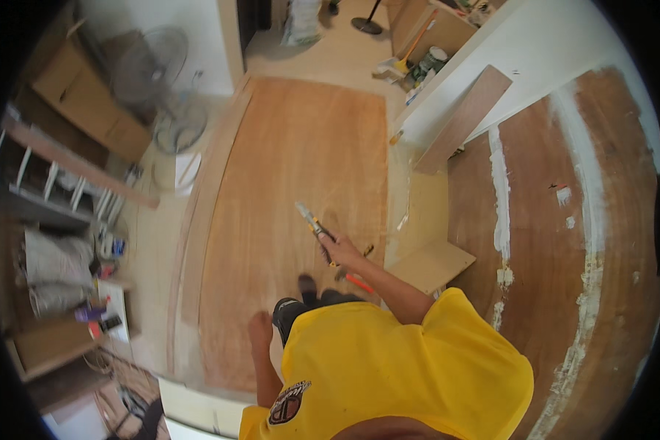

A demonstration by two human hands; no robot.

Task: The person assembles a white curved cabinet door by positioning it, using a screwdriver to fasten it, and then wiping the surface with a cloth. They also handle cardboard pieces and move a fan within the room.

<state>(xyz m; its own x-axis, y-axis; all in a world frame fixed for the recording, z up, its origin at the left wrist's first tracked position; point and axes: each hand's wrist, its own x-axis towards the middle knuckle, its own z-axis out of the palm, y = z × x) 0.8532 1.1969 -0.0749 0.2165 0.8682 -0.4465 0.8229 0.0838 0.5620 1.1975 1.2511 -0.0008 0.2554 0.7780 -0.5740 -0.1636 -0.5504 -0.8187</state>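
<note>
A hand tool (308, 214) with a grey metal tip and yellow-and-black grips is in my right hand (341, 250), its tip pointing away to the far left. Its exact kind is too small to make out. Below it lies a large brown plywood sheet (293, 154), flat on the floor. My left hand (259, 326) hangs low beside my dark trousers, over the sheet's near part; how its fingers lie is unclear. Partly hidden by my right forearm is a tool with a red handle (359, 283). A small black-and-yellow object (368, 251) shows just beyond that forearm.
Long wood strips (209, 213) run along the sheet's left edge. At right, brown panels with white filler seams (500, 198) stand near a leaning board (466, 117). A standing fan (150, 70), a ladder (73, 161) and sacks (55, 264) are at left.
</note>
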